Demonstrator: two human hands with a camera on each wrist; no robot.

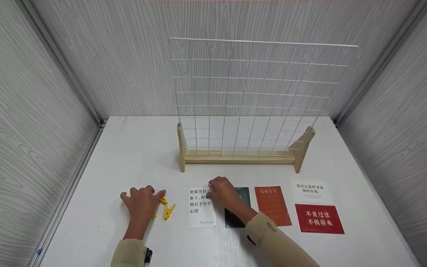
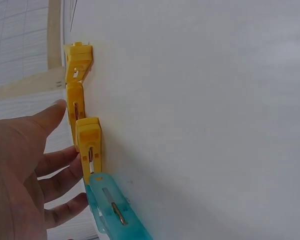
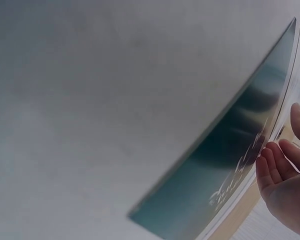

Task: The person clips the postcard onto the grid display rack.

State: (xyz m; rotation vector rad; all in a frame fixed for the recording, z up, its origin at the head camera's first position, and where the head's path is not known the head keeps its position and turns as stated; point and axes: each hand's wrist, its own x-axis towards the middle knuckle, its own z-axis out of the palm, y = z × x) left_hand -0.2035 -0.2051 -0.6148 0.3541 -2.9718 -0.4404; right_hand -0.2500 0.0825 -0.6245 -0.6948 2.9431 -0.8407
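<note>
My left hand reaches down over a small group of clothespins, fingers spread and slightly bent. In the left wrist view, several yellow clothespins and a teal clothespin stand in a row beside the fingertips. From the head view the hand covers part of this group; one yellow clothespin shows to its right. The right hand is over the upper right edge of a white card with black lettering. Its forearm crosses a dark green card. In the right wrist view, thumb and loosely bent fingers are apart.
Farther back stands a white wire grid in a wooden stand. Right of the forearm lie an orange card, a white card and a red card. Grey wood-grain panels enclose the white table.
</note>
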